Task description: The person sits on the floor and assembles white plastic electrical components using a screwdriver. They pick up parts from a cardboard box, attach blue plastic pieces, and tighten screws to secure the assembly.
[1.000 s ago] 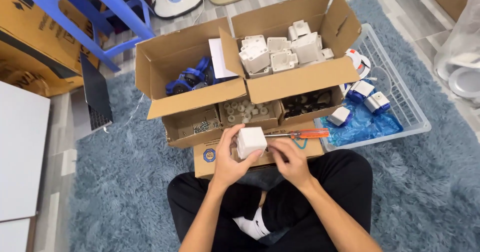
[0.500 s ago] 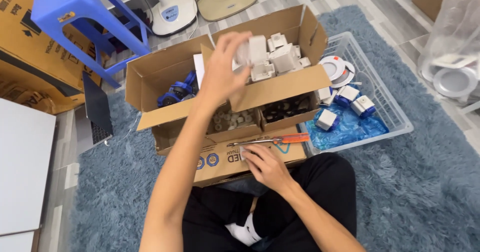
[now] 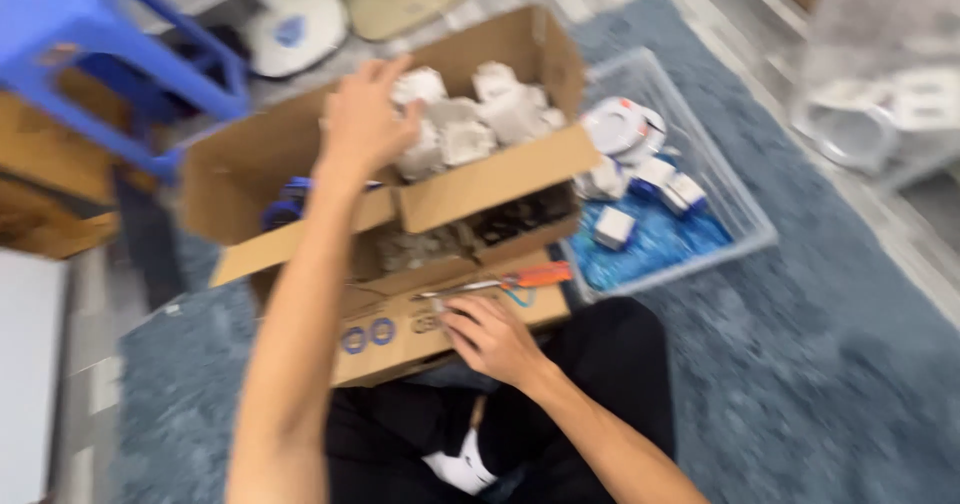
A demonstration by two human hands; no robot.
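While the left hand reaches far forward over the big cardboard box, its fingers spread loosely against the heap of small white boxes packed into the box's right compartment; the blur hides whether it grips one of them or only touches the pile. Nearer the body, the right hand lies palm down on a flat cardboard piece across the lap, fingers curled lightly and closed on nothing that can be seen. Just beyond its fingertips, an orange-handled screwdriver lies on that cardboard, close to the hand though contact cannot be made out. Blue items show in the box's left compartment, and dark small parts sit in a lower tray behind the front flap. Right of the box stands a clear plastic bin holding blue-and-white packets and a round white disc. A blue plastic stool stands at upper left, and everything rests on a blue-grey carpet.
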